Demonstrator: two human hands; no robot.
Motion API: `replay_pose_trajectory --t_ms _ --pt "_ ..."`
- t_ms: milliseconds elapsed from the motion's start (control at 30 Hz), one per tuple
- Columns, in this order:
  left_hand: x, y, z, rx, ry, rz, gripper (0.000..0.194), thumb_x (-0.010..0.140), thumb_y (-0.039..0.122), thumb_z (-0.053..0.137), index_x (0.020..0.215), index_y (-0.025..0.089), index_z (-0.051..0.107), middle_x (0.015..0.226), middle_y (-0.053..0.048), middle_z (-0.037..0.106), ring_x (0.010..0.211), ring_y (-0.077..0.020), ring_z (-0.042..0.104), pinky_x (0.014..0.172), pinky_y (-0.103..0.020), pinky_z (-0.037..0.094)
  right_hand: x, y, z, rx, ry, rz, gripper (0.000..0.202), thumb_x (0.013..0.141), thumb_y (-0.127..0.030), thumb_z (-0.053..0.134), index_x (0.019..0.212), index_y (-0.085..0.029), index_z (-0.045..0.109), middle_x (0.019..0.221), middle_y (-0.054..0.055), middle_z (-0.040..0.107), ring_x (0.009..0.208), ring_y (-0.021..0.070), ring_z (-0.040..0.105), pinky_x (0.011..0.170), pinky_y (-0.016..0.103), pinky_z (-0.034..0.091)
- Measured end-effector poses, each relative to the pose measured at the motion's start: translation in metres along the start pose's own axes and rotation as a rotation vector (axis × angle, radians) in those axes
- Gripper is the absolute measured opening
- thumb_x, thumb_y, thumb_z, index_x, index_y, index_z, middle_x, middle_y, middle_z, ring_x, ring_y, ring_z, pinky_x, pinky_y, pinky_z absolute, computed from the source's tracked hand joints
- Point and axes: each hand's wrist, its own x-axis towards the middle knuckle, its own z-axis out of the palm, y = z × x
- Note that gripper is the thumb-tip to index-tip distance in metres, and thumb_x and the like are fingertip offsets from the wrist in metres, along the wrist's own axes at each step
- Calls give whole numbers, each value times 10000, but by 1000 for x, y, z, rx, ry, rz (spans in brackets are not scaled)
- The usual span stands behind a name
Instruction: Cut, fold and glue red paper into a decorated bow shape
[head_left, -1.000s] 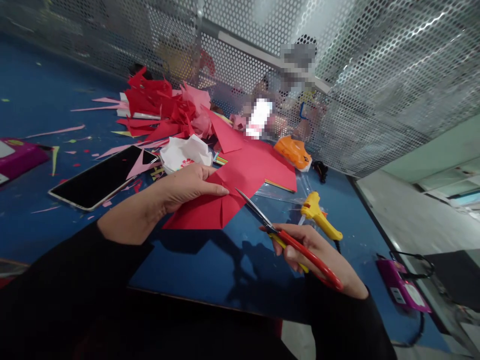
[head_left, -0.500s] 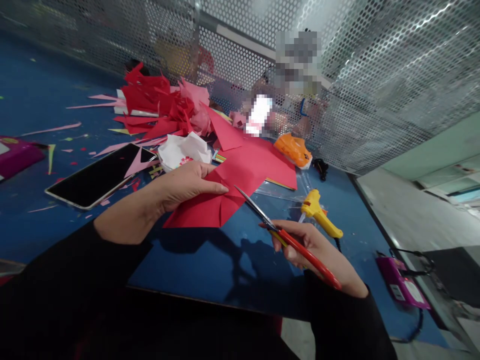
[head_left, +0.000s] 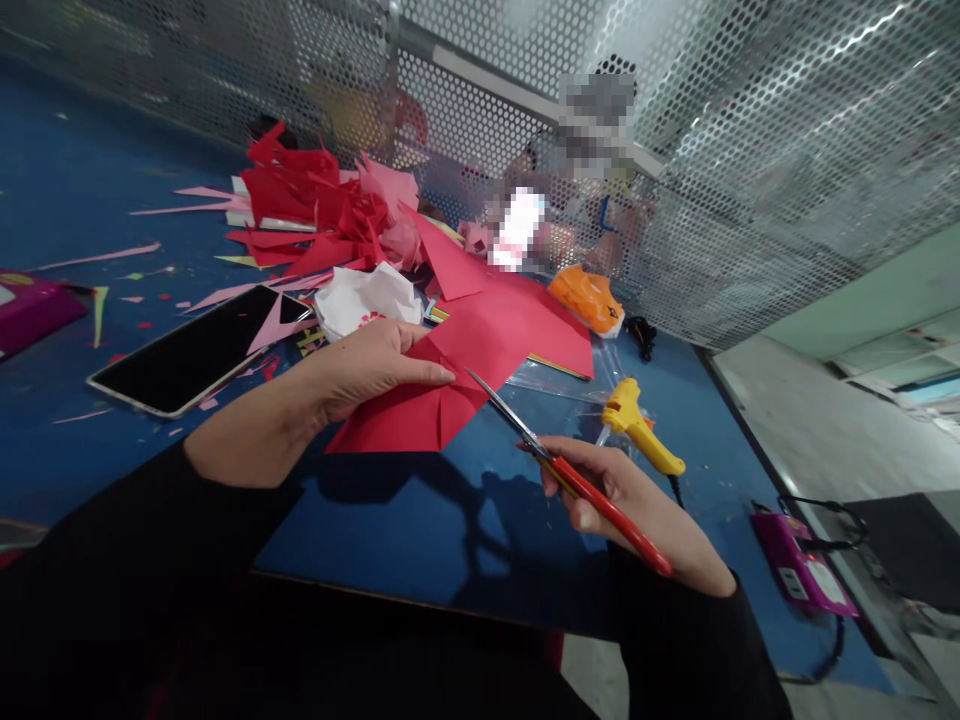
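Observation:
Between the thumb and fingers of my left hand (head_left: pixel 375 370) is a creased sheet of red paper (head_left: pixel 480 335), held above the blue table. My right hand (head_left: pixel 600 480) grips a pair of scissors (head_left: pixel 551 457) with red and yellow handles. The blades lie along the sheet's right edge, and their tips overlap the paper near my left thumb. Whether the lower blade is under the paper cannot be made out. Behind the held sheet lies more red paper (head_left: pixel 559 325) in a stack.
A phone (head_left: pixel 180 350) and a white crumpled packet (head_left: pixel 367 295) lie left, before a heap of red and pink scraps (head_left: pixel 322 200). Right are an orange packet (head_left: pixel 589 298), a yellow glue gun (head_left: pixel 641 425) and a purple box (head_left: pixel 802 565). A perforated metal screen (head_left: pixel 465 100) stands behind.
The scissors and my right hand have shifted very slightly up and left. My left hand keeps the same hold on the red paper.

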Motion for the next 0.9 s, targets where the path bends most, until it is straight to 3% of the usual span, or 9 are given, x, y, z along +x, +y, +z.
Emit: replay_pose_trajectory --t_ms 433,667,900 --pt "-1 1 1 39 31 18 255 619 221 830 867 202 772 871 -34 795 817 -216 742 770 -308 586 -1 1 1 -24 6 -6 903 641 -759 745 1306 -170 582 884 18 580 702 124 483 657 278 436" --pt "-1 -1 0 8 0 54 192 644 197 821 831 213 777 828 -5 792 731 -167 732 699 -247 581 -1 0 1 -8 4 -9 897 630 -772 738 1290 -179 606 865 6 576 682 110 477 643 264 428" --pt "0 -1 0 21 1 49 225 648 179 809 867 213 776 856 -10 793 744 -171 732 727 -266 588 0 -1 2 -5 -2 -13 868 640 -762 742 1269 -176 622 835 -2 561 657 101 458 602 254 401"
